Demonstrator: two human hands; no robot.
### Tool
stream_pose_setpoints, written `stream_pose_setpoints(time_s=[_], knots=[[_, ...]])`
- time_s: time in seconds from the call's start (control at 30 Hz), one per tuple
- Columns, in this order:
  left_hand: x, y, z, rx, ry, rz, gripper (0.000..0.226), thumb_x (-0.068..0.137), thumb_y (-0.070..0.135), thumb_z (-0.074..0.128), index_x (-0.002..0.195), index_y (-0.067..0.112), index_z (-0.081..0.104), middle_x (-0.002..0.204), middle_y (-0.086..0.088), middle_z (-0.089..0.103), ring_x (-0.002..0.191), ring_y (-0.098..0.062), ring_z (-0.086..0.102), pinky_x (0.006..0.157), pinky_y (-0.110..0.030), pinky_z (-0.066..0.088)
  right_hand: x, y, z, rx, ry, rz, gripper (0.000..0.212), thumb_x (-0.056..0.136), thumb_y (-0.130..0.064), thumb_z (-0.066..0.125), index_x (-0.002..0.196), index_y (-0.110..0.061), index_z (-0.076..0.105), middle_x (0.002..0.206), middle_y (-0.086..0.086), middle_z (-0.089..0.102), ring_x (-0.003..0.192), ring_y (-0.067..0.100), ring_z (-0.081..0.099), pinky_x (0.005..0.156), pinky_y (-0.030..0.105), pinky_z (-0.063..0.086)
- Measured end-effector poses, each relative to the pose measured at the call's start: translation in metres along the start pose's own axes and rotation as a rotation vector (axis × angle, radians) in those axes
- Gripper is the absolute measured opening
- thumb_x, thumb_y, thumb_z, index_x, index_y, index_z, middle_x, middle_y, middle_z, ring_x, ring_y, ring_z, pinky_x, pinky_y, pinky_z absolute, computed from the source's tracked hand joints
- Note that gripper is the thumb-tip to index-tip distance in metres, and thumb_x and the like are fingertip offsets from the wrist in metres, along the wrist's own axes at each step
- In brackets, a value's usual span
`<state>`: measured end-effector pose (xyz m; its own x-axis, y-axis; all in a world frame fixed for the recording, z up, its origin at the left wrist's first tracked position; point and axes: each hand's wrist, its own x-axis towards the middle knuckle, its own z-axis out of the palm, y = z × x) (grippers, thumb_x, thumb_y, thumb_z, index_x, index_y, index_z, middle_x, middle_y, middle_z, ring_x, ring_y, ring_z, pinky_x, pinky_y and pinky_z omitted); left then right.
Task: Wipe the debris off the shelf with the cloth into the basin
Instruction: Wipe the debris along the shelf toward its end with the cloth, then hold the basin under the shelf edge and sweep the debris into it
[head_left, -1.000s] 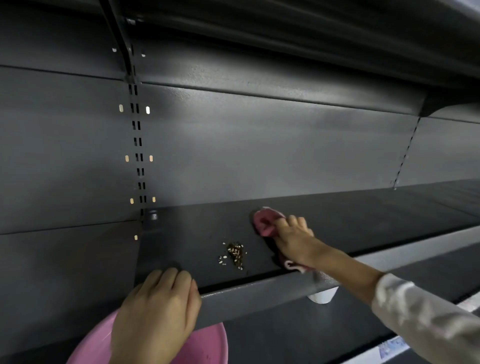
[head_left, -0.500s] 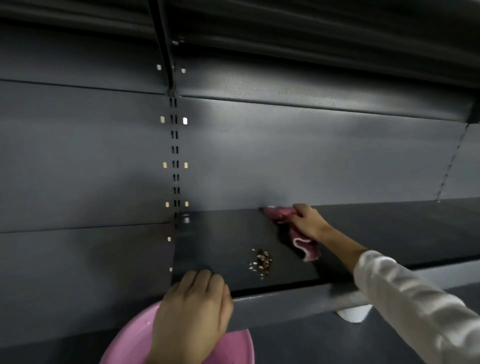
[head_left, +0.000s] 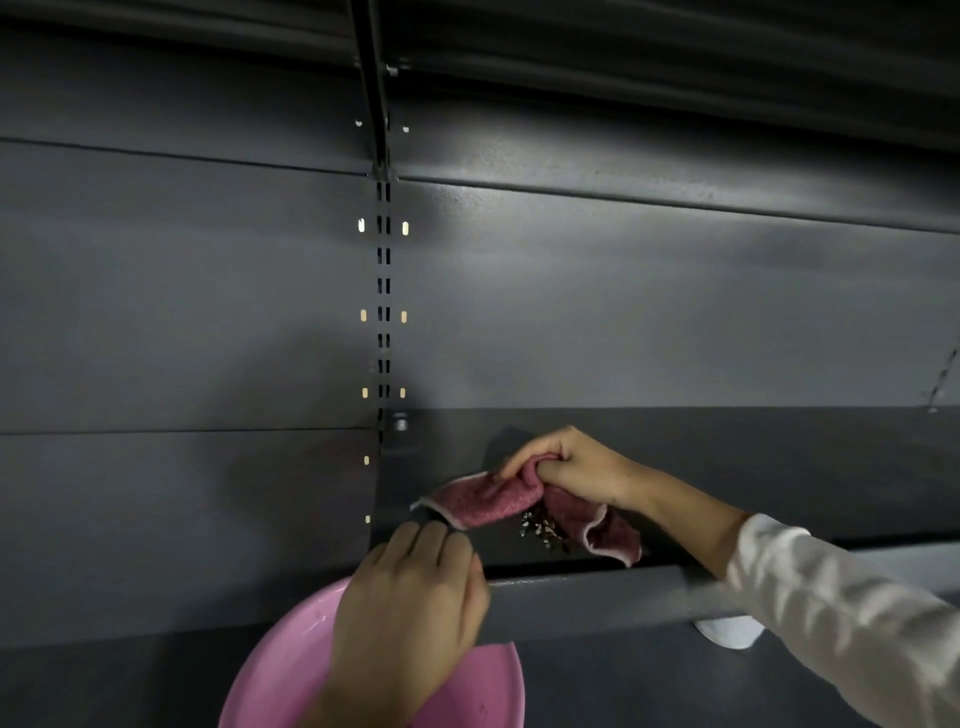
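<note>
Right hand (head_left: 576, 467) bunches cloth (head_left: 488, 501) over debris (head_left: 540, 527); left hand (head_left: 410, 597) grips shelf (head_left: 779, 467) edge above basin (head_left: 280, 670)

Two bare hands, no gloves. Left hand (head_left: 410, 597) seen from the back, four fingers (head_left: 431, 540) side by side, no ring or watch in sight; wrist bare down to the frame edge. Right hand (head_left: 576, 467) bare too, forearm uncovered to mid-length. White long sleeve (head_left: 841, 623) above that, softly creased, cuff pushed up; fabric perhaps a knit, too blurred to tell.
</note>
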<state>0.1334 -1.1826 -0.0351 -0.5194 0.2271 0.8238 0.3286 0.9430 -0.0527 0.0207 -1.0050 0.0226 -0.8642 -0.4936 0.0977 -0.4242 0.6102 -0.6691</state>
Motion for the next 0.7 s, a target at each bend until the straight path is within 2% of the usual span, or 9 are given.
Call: stream_pose_setpoints(time_s=[0.07, 0.13, 0.2, 0.27, 0.33, 0.4, 0.5, 0.6, 0.7], knots=[[0.0, 0.0, 0.0, -0.001, 0.0, 0.001, 0.026, 0.072, 0.019, 0.043, 0.048, 0.013, 0.052, 0.047, -0.004, 0.051, 0.043, -0.024, 0.053, 0.039, -0.026, 0.042, 0.0, 0.0, -0.013, 0.036, 0.081, -0.01, 0.04, 0.079, 0.021, 0.037, 0.101, 0.007, 0.067, 0.092, 0.022, 0.069, 0.074, 0.001, 0.061, 0.075, 0.005, 0.046], [0.001, 0.0, -0.001, 0.003, 0.004, -0.001, 0.026, 0.072, 0.018, 0.043, 0.047, 0.013, 0.051, 0.047, -0.003, 0.051, 0.043, -0.024, 0.053, 0.039, -0.026, 0.042, -0.002, 0.007, -0.031, 0.016, 0.213, 0.021, 0.039, 0.08, 0.021, 0.037, 0.1, 0.006, 0.067, 0.101, 0.023, 0.068, 0.087, 0.012, 0.059, 0.074, -0.002, 0.043], [0.001, 0.0, -0.001, 0.001, 0.01, 0.0, 0.026, 0.072, 0.018, 0.043, 0.047, 0.013, 0.051, 0.047, -0.003, 0.05, 0.043, -0.024, 0.053, 0.04, -0.026, 0.042, -0.008, 0.026, -0.047, -0.125, 0.348, 0.071, 0.039, 0.081, 0.018, 0.038, 0.098, 0.001, 0.068, 0.1, 0.015, 0.068, 0.092, 0.018, 0.058, 0.074, 0.004, 0.043], [0.0, 0.0, -0.001, -0.002, 0.012, 0.001, 0.026, 0.072, 0.018, 0.043, 0.047, 0.013, 0.051, 0.047, -0.003, 0.05, 0.043, -0.023, 0.052, 0.04, -0.027, 0.041, -0.018, 0.049, -0.056, -0.367, 0.431, 0.148, 0.038, 0.08, 0.014, 0.041, 0.101, -0.003, 0.067, 0.108, 0.014, 0.067, 0.101, 0.024, 0.059, 0.087, 0.022, 0.043], [0.0, 0.0, 0.0, -0.008, 0.014, 0.0, 0.026, 0.072, 0.018, 0.043, 0.047, 0.013, 0.05, 0.047, -0.003, 0.049, 0.043, -0.023, 0.052, 0.04, -0.026, 0.041, -0.027, 0.064, -0.055, -0.607, 0.36, 0.283, 0.041, 0.082, 0.007, 0.041, 0.114, -0.009, 0.06, 0.122, 0.014, 0.06, 0.118, 0.029, 0.05, 0.099, 0.036, 0.039], [0.0, 0.0, 0.0, -0.014, 0.011, -0.001, 0.026, 0.071, 0.017, 0.043, 0.047, 0.013, 0.049, 0.047, -0.003, 0.049, 0.042, -0.023, 0.051, 0.039, -0.026, 0.041, -0.031, 0.063, -0.047, -0.655, 0.25, 0.351, 0.044, 0.085, 0.001, 0.04, 0.122, -0.017, 0.055, 0.129, 0.012, 0.051, 0.124, 0.029, 0.042, 0.102, 0.041, 0.035], [0.0, 0.001, -0.001, -0.025, 0.015, -0.005, 0.026, 0.071, 0.015, 0.042, 0.046, 0.012, 0.048, 0.046, -0.003, 0.047, 0.042, -0.022, 0.05, 0.038, -0.027, 0.04, -0.033, 0.044, -0.026, -0.6, 0.16, 0.215, 0.045, 0.085, 0.002, 0.04, 0.124, -0.016, 0.053, 0.129, 0.011, 0.048, 0.121, 0.028, 0.039, 0.101, 0.037, 0.034], [0.0, 0.002, -0.003, -0.042, 0.007, -0.017, 0.027, 0.072, 0.014, 0.041, 0.046, 0.012, 0.046, 0.046, -0.003, 0.046, 0.042, -0.023, 0.049, 0.039, -0.026, 0.039, -0.034, 0.027, -0.007, -0.535, 0.119, 0.112, 0.044, 0.086, 0.003, 0.039, 0.125, -0.014, 0.051, 0.127, 0.012, 0.047, 0.12, 0.028, 0.038, 0.106, 0.038, 0.033], [0.002, 0.001, -0.006, -0.045, -0.021, -0.005, 0.027, 0.072, 0.016, 0.041, 0.046, 0.013, 0.047, 0.046, -0.002, 0.047, 0.041, -0.022, 0.05, 0.038, -0.023, 0.038, -0.035, 0.014, 0.001, -0.384, 0.184, 0.037, 0.047, 0.084, 0.011, 0.038, 0.123, -0.01, 0.053, 0.126, 0.015, 0.051, 0.122, 0.028, 0.04, 0.109, 0.032, 0.028]])
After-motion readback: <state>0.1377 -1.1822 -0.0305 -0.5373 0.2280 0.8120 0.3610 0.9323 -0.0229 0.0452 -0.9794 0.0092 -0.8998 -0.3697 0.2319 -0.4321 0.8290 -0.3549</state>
